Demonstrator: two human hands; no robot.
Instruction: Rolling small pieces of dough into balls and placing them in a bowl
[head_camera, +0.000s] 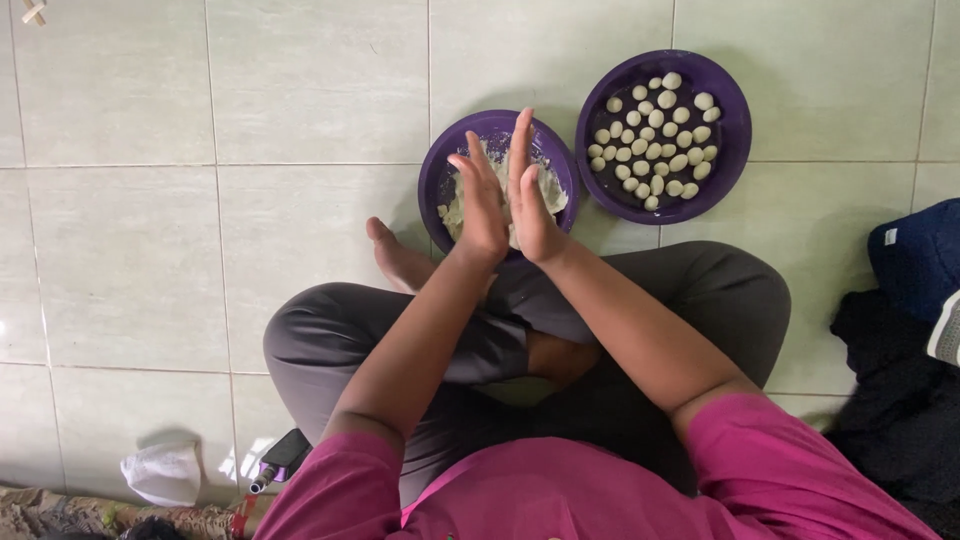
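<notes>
Between the pressed palms: contents hidden; left hand (481, 205) and right hand (531, 195) flat together, fingers straight, grip undeterminable. Directly beneath: purple bowl (440, 165) of white dough (553, 192), partly covered by the hands. Right, just beside: larger purple bowl (730, 140) with small dough balls (655, 140).

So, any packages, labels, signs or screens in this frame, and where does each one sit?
Dark phone-like device, on the floor by the person's left knee: flat, black, its screen dark.
Small white tag, on the dark blue cloth at the right edge: rectangular, too small to make out.
No packages or signs.
</notes>
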